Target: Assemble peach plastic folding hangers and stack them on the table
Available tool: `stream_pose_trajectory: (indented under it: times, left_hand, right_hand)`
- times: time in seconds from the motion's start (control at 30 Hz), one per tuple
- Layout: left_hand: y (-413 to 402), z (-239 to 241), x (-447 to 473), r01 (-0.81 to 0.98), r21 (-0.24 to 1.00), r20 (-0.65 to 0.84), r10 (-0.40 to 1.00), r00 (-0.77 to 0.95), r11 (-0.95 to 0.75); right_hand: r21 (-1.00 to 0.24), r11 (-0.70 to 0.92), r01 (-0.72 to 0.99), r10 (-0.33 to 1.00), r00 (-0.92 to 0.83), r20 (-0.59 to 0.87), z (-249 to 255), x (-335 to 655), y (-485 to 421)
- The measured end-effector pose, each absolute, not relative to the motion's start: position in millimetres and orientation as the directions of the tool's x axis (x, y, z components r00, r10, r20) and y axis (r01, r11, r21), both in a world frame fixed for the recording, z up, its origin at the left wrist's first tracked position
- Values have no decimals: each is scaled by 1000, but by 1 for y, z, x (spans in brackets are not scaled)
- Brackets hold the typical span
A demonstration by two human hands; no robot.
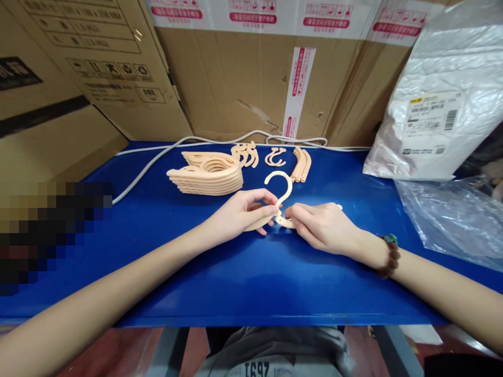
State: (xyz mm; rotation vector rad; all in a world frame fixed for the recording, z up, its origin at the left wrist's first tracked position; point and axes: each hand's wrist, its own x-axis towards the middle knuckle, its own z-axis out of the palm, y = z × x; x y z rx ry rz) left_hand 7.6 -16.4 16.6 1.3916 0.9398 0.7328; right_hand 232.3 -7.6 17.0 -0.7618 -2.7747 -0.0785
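Note:
Both hands meet at the middle of a blue table (243,272) around a peach plastic hanger. Its hook (280,184) sticks up between them. My left hand (241,212) pinches the hanger's left arm and the foot of the hook. My right hand (320,226) grips the hanger's right arm, fingers closed, with a bead bracelet on the wrist. Behind the hands lies a stack of finished peach hangers (208,173). Loose hooks (275,156) and curved hanger arms (301,164) lie farther back.
Large cardboard boxes (255,78) wall off the back and left of the table. A white cable (157,157) runs along the back edge. A silver plastic bag (436,99) leans at the right, with clear plastic wrap (448,214) in front of it.

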Motion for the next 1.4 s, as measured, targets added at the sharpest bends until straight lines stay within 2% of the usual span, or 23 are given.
stream_pose_trajectory:
  times: [0.23,0.53,0.7,1.4]
  left_hand:
    - [-14,20,6,46,989,-142,850,507,138]
    - [-18,22,6,1,980,-169,827,536,200]
    - [-16,23,5,52,970,-227,816,532,236]
    - [-15,24,3,71,966,-246,798,550,249]
  right_hand:
    - [29,856,517,496,-834,241,17,230,-6]
    - [141,864,483,412,-840,354,17,227,-4]
    - [192,844,501,411,-834,368,15,226,-5]
    - [266,821,505,383,-834,398,14,227,-6]
